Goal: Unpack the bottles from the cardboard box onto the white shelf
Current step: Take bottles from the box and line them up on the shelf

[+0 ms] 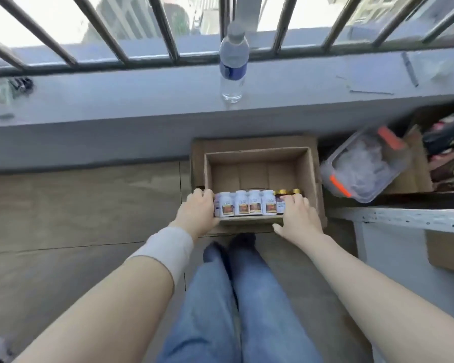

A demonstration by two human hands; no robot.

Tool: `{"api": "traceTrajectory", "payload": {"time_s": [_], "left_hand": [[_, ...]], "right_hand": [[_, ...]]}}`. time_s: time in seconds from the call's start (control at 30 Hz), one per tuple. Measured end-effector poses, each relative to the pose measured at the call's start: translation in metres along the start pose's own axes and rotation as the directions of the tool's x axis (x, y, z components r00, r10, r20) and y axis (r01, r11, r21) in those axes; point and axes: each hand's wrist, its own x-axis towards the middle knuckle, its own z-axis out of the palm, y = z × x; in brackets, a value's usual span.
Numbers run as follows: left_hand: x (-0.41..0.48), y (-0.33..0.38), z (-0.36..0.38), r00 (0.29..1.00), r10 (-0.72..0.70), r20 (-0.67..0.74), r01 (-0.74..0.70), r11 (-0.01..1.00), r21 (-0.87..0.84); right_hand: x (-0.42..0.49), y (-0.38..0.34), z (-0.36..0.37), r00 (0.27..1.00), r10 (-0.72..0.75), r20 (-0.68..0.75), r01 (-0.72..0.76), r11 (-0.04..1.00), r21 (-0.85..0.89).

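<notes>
Both hands reach down, well apart, to the two ends of a row of bottles in the head view. Curled fingers of the left hand (198, 205) hook over the left near corner of the cardboard box (257, 155); whether they grip its wall or the first bottle cannot be told. Fingers of the right hand (296, 213) lie nearly straight on the right end of the row, the thumb spread outside the box's near wall.

The row stands upright along that near wall. It holds four white-capped bottles (248, 204) that can be counted, then two gold-capped bottles (282, 192) at the right. The open box sits on the floor (89, 205), with its far side at the foot of the grey ledge (116, 100). The white shelf (404, 218) lies to the box's right, with no bottles seen on it.

One water bottle (233, 61) stands near the middle of the ledge. One clear container (362, 166) with orange clasps tilts beside the box's right far corner.
</notes>
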Motion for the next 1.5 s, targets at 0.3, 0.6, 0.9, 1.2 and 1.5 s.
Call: {"api": "traceTrajectory", "payload": {"time_s": [0.3,0.6,0.9,1.2,1.5], "left_hand": [[0.143,0.007,0.102,0.967,-0.123,0.222,0.195,0.921,-0.338],[0.218,0.002,0.145,0.94,-0.256,0.223,0.317,0.897,-0.306],[0.204,-0.006,0.119,0.969,-0.166,0.181,0.233,0.853,-0.467],[0.101,0.028,0.013,0.993,0.1,0.068,-0.003,0.58,-0.815],[-0.04,0.13,-0.06,0.867,0.498,0.016,-0.285,0.523,-0.803]], "right_hand": [[0.15,-0.017,0.1,0.994,-0.058,0.091,0.048,0.993,0.109],[0.21,-0.023,0.166,0.979,-0.142,0.15,0.127,0.987,0.103],[0.194,-0.021,0.152,0.997,-0.03,0.069,-0.018,0.796,0.605],[0.088,0.016,0.042,0.998,0.021,0.062,-0.065,0.207,0.976],[-0.117,0.05,-0.009,0.974,0.201,0.103,-0.027,-0.349,0.937]]}}
